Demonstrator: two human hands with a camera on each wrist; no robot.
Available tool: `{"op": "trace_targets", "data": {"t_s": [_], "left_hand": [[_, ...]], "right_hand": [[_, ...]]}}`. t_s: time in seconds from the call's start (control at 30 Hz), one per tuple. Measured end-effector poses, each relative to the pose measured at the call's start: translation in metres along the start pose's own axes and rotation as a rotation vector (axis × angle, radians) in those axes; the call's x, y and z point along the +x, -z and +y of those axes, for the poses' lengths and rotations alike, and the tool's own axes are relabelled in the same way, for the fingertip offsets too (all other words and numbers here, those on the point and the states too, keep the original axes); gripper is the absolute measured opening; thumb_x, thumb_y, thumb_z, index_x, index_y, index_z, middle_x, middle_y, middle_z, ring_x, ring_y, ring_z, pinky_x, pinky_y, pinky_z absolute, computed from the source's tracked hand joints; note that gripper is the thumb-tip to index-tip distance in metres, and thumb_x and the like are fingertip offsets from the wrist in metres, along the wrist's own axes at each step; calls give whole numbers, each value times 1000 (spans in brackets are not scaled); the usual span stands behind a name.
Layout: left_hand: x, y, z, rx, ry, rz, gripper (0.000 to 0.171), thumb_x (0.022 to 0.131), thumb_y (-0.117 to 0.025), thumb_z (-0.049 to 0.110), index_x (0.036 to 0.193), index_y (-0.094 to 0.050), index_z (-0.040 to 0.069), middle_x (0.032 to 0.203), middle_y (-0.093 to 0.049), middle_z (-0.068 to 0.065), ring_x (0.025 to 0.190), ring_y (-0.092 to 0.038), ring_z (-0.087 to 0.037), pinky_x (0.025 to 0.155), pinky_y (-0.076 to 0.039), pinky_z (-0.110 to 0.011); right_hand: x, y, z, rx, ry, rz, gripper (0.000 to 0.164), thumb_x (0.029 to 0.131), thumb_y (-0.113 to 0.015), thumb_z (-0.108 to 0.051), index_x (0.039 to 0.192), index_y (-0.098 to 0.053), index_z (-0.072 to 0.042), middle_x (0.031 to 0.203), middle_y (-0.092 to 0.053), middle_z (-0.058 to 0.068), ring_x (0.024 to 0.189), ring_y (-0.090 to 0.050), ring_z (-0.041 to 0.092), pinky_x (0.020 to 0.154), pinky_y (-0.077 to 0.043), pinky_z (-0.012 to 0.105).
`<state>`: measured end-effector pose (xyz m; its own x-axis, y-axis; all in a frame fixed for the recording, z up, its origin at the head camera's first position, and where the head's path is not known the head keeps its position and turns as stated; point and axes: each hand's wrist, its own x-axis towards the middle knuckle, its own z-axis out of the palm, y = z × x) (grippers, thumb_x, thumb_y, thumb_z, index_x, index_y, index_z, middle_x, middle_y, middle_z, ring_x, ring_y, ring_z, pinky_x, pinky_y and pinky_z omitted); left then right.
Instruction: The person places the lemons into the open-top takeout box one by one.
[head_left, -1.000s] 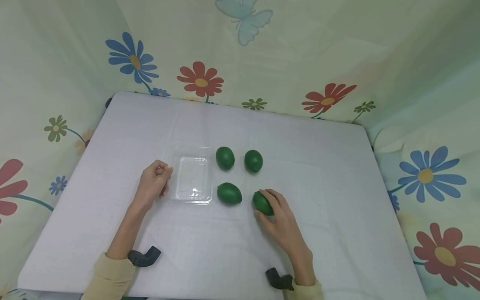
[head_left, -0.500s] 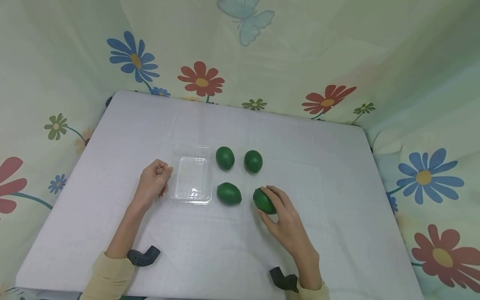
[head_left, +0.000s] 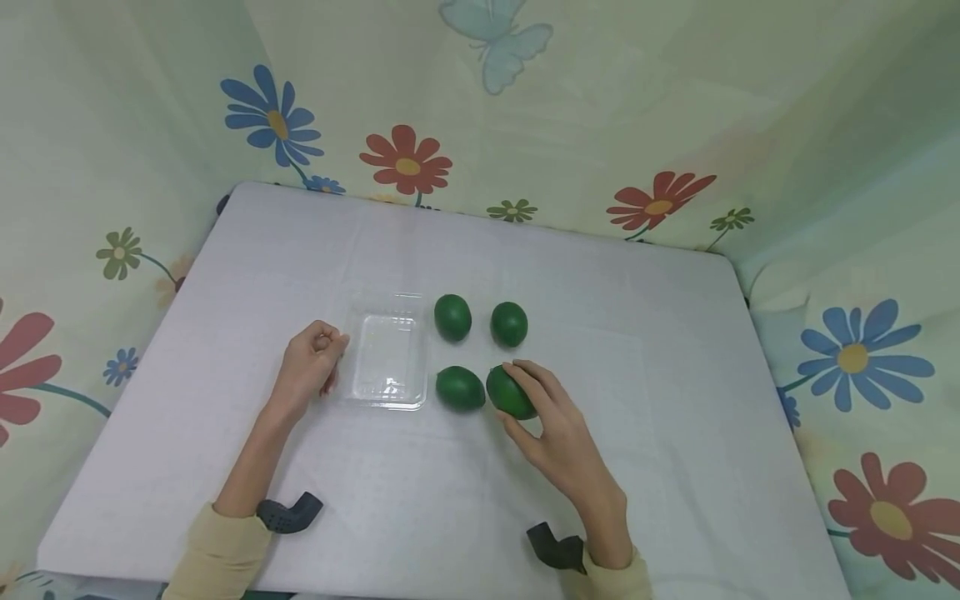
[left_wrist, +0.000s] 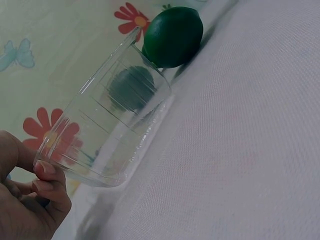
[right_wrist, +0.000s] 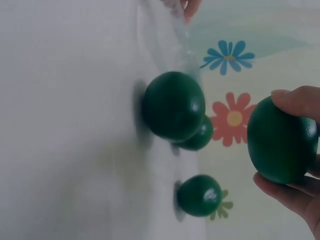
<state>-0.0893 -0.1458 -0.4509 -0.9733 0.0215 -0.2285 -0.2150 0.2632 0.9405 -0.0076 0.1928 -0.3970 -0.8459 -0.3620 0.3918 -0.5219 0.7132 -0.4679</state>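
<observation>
My left hand (head_left: 309, 367) pinches the left rim of a clear plastic container (head_left: 388, 358), which stands on the table; the left wrist view shows thumb and fingers on the container's rim (left_wrist: 75, 112). With my right hand (head_left: 558, 429) I grip a green lime (head_left: 512, 393) between thumb and fingers. In the right wrist view this held lime (right_wrist: 281, 142) is raised off the cloth. Three more limes rest on the table: one at the front (head_left: 461, 389), one behind it (head_left: 453, 317) beside the container, and one at the back right (head_left: 509, 324).
A white cloth covers the table (head_left: 660, 350). Behind and at both sides hangs a pale curtain (head_left: 570, 108) printed with flowers and a butterfly. A dark device is strapped at the left wrist (head_left: 290, 513) and another at the right wrist (head_left: 555, 547).
My right hand has lifted the gripped lime and moved it left and slightly away from me, close to the front lime. The left hand and the container have stayed in place.
</observation>
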Motion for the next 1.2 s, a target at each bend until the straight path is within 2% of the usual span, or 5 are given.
{"op": "trace_targets", "data": {"t_s": [0.17,0.47,0.67,0.97,1.2], "left_hand": [[1,0,-1,5,-1,5,27,100,-53,26,103,-49,-1,53,-46,3,38,-42,-11,35,-38,-26],[3,0,-4,3,-1,10,25,100,-52,26,102,-49,1,54,-46,3,38,-42,-11,36,-37,-25],[3,-1,-7,12,3,15,26,100,-53,27,101,-49,2,53,-45,4,38,-42,-10,36,-37,-25],[2,0,-7,4,5,17,25,100,-53,27,101,-49,2,52,-44,3,38,-41,-11,36,-37,-26],[3,0,-9,-11,3,15,26,99,-54,28,98,-48,3,52,-45,4,37,-42,-11,36,-37,-25]], "right_hand": [[12,-7,-6,31,41,1,64,81,-78,-13,139,-50,-12,138,-51,8,122,-56,20,99,-50,26],[40,-26,-18,55,88,-40,60,85,-76,-19,139,-50,-12,139,-50,8,123,-54,19,100,-50,33],[57,-45,-28,73,129,-99,60,86,-75,-21,139,-49,-13,138,-50,8,124,-54,20,101,-50,34],[82,-78,-41,59,196,-155,55,89,-71,-27,138,-50,-14,135,-53,5,116,-58,14,95,-52,25],[94,-94,-48,50,179,-262,54,91,-69,-28,139,-50,-13,135,-54,7,119,-56,16,96,-51,27]]}}
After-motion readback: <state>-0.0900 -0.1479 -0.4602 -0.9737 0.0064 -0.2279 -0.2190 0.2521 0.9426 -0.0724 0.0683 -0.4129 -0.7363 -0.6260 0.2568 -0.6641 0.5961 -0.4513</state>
